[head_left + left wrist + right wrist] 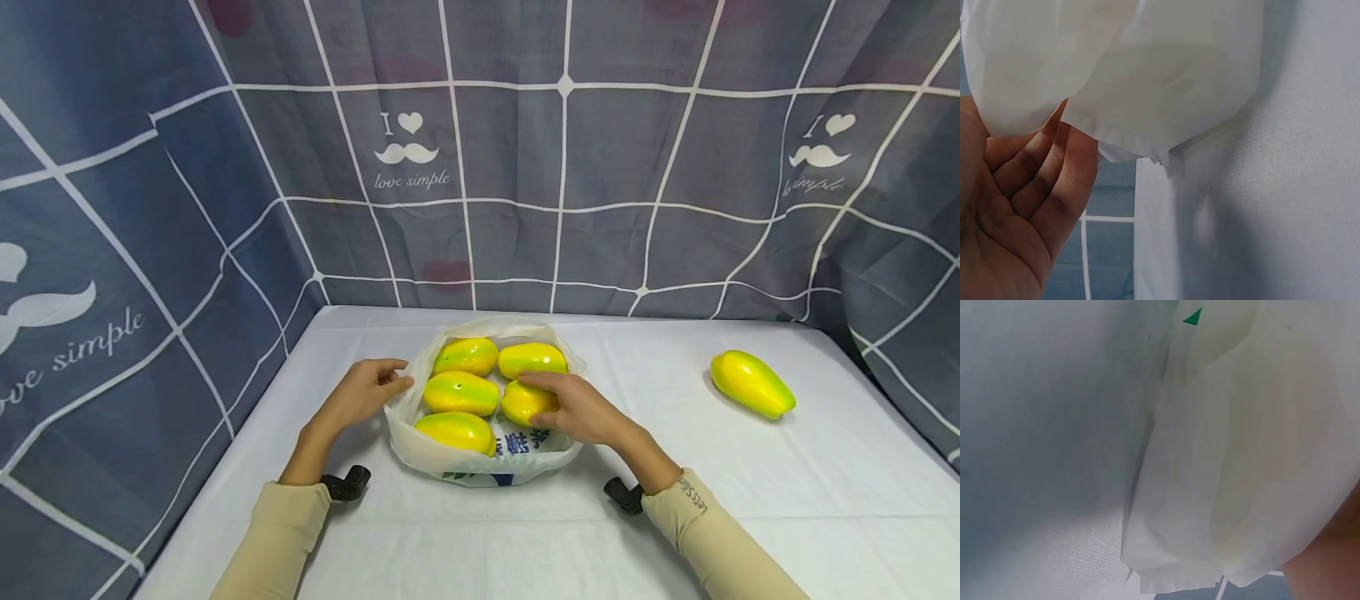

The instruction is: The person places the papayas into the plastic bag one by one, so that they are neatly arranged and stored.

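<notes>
A white plastic bag (487, 478) stands with its mouth wide and its rim rolled down, holding several yellow-green papayas. My right hand (581, 408) reaches over the bag's right rim and grips a papaya (525, 402) inside, thumb on the near side and fingers on the far side. At the left rim, my left hand (367, 390) pinches the plastic edge; in the left wrist view its curled fingers (1075, 162) go behind the bag wall. Left of the gripped fruit lie a papaya (461, 393) and another nearer one (456, 432). The right wrist view shows mostly the bag's side (1254, 456).
One more papaya (752, 384) lies on the white tablecloth (840, 467) at the right, outside the bag. Farther back in the bag are two papayas (466, 357). A dark grid-patterned curtain (510, 167) hangs behind and on both sides.
</notes>
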